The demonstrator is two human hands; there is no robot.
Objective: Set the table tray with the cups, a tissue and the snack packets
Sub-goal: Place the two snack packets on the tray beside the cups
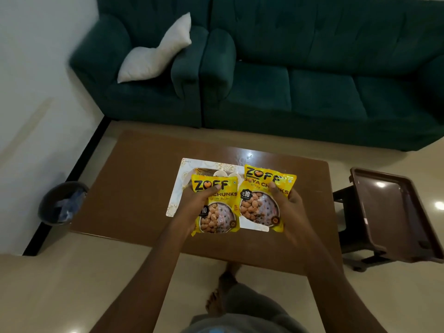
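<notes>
2 snack packets held over the tray at the middle of the frame.

On the brown table (134,188) the white patterned tray (176,188) lies mostly hidden under 2 yellow packets. The left hand (197,200) grips the left packet (216,205) with its thumb on the front, and the right hand (288,200) grips the right packet (262,198) the same way. At least 2 pale cups (224,174) peek out just above the packets. Lowered blind, a packet could likely tip them. I can make out no tissue, and the fingers behind both packets are hidden.
</notes>
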